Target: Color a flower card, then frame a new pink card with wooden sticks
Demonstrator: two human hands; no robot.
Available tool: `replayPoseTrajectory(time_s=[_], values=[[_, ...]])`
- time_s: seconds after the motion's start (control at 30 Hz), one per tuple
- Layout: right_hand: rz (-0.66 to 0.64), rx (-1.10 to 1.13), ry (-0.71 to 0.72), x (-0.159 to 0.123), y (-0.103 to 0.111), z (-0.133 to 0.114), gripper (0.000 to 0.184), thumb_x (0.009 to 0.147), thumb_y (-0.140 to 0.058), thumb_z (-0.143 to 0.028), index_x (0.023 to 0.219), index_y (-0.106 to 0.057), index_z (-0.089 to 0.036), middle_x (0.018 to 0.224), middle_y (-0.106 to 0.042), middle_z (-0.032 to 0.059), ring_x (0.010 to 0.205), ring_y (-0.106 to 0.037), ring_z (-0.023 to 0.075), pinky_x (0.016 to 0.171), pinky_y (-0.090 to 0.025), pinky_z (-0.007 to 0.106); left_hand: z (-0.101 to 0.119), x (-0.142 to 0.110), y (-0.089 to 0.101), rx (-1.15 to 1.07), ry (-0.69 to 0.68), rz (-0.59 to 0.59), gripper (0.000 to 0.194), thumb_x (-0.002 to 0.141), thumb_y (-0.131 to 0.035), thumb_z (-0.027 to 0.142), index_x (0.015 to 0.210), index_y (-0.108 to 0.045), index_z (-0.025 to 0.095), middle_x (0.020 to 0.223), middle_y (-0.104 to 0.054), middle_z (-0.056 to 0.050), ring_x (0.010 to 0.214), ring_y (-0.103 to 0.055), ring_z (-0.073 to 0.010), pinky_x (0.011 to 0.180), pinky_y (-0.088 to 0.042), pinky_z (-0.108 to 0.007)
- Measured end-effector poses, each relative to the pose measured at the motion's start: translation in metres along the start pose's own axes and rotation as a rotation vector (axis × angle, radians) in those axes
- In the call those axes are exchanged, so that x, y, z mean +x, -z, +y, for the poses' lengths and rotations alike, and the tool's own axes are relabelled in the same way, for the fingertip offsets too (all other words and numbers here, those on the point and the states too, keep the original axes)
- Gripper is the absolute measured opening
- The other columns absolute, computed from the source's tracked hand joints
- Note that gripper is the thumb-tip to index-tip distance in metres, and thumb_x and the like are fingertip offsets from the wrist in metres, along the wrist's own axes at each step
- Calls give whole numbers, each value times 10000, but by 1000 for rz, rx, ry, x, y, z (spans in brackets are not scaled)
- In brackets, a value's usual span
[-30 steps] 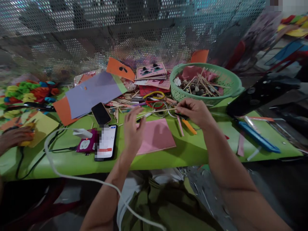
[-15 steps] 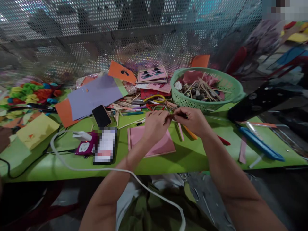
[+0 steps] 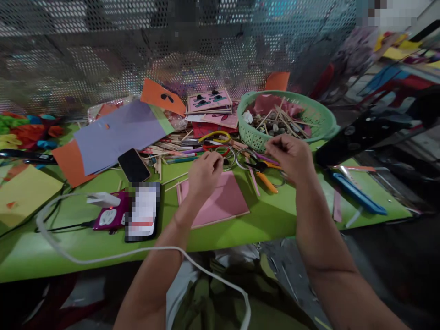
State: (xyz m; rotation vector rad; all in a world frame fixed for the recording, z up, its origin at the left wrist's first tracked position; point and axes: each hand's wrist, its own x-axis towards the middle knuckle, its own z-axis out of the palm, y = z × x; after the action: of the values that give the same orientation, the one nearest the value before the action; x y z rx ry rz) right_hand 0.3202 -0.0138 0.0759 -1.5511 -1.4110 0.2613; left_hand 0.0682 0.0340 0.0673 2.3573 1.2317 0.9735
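My left hand (image 3: 206,173) hovers over the upper part of a pink card (image 3: 223,204), its fingers curled and pinched. Anything between those fingertips is too small or hidden to make out. The card lies flat, with thin sticks along its left and bottom edges. My right hand (image 3: 290,156) is pinched closed before the front rim of a green basket (image 3: 254,137); what it holds, if anything, cannot be made out. Between the hands lie scissors with orange handles (image 3: 266,182), metal rings (image 3: 242,158) and a pink strip (image 3: 253,181).
Loose sticks and pens crowd the table behind the card. A dark phone (image 3: 134,166), a lit phone (image 3: 143,213) and a purple power box (image 3: 110,215) stand left. A white cable (image 3: 137,250) crosses my left forearm. A blue cutter (image 3: 359,195) and a black stand (image 3: 347,142) are right.
A thin stick was in my right hand at first. My hands came together above the card, then parted, the right moving toward the basket. The co-worker's hand at left has left the view.
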Motion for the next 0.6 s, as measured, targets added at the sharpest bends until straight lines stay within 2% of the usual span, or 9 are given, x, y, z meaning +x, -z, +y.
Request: replayPoseTrajectory(time_s=[0.13,0.23,0.33,0.5,0.6], values=[[-94,-260,-69,-19,4,18,224,887,-717,-472,829,-697,-256,746,-693,39,684,-607,228,660,-446,356,-5,4,2,-162,45,20,178,975,-567,211,805,-617,215,846,-672,-37,821,-604,-182,755,-407,-293],[-209,-508,9,-40,3,30,239,896,-683,-460,1001,-732,-251,1021,-740,120,952,-681,325,812,-526,440,-5,4,0,-270,72,17,165,954,-581,219,789,-599,214,809,-635,-18,782,-568,-167,745,-401,-287],[-308,-681,62,-52,7,38,413,884,-664,-432,1244,-692,-231,1272,-705,170,1174,-646,399,964,-524,531,-5,4,-2,-373,89,24,164,938,-588,232,775,-578,211,763,-576,3,745,-525,-154,715,-373,-282],[-427,-810,33,-47,11,36,587,821,-689,-402,1373,-626,-214,1280,-713,177,1174,-663,428,986,-512,558,-5,4,-2,-504,139,-5,149,916,-589,234,770,-572,209,737,-543,17,738,-505,-147,702,-364,-275],[-440,-858,33,-41,5,29,642,759,-717,-372,1368,-630,-189,1219,-716,186,1133,-669,434,974,-506,547,-5,5,-2,-542,167,4,130,902,-598,230,774,-587,207,733,-548,20,738,-502,-147,703,-368,-274]])
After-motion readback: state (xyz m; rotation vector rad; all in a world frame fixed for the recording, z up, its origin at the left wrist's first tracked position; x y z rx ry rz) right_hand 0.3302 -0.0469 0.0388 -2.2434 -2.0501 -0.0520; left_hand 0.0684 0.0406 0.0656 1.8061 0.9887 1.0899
